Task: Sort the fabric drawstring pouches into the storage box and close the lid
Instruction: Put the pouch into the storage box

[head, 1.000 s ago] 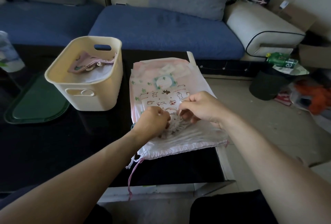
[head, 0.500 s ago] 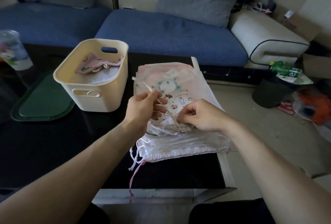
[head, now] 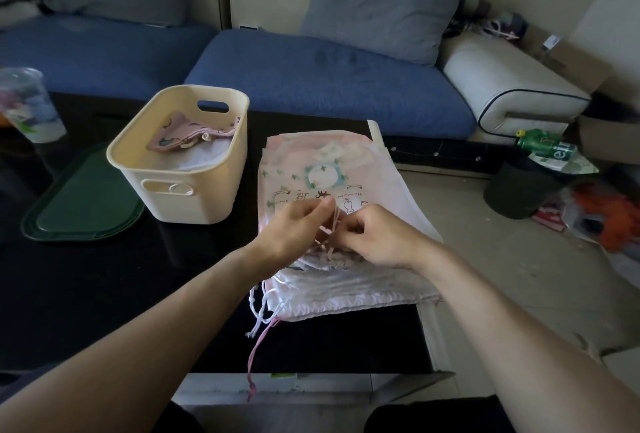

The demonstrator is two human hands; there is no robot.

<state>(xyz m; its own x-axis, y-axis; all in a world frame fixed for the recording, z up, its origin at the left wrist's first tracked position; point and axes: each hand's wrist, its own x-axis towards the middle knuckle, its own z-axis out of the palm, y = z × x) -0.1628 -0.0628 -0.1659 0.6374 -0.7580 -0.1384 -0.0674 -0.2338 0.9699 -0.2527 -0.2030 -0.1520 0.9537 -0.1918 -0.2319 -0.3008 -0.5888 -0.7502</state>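
Pouches of thin white and pink printed fabric (head: 332, 169) lie stacked flat on the right end of my glossy black table (head: 104, 294), just to the right of the cream plastic storage box (head: 194, 197), with their gathered mouths toward me and a bunch of white and pink drawstrings (head: 258, 321) trailing off the near left corner of the pile. My left hand (head: 294, 224) hovers over the middle of the stack with its fingers curled, pinching a thin pale cord (head: 333, 221) that runs up between fingertip and thumb. My right hand (head: 377, 235) sits right beside it, fingers bent in and nipping the same tangle of cord and scrunched cloth close to the top pouch. Inside the box, a folded pink patterned pouch (head: 180, 134) rests on a white one against the far wall. A dark green flat plastic lid (head: 83, 204) lies on the table to the left of the box, touching or nearly touching its base. A clear plastic cup with a printed sleeve (head: 27, 103) stands at the far left edge.
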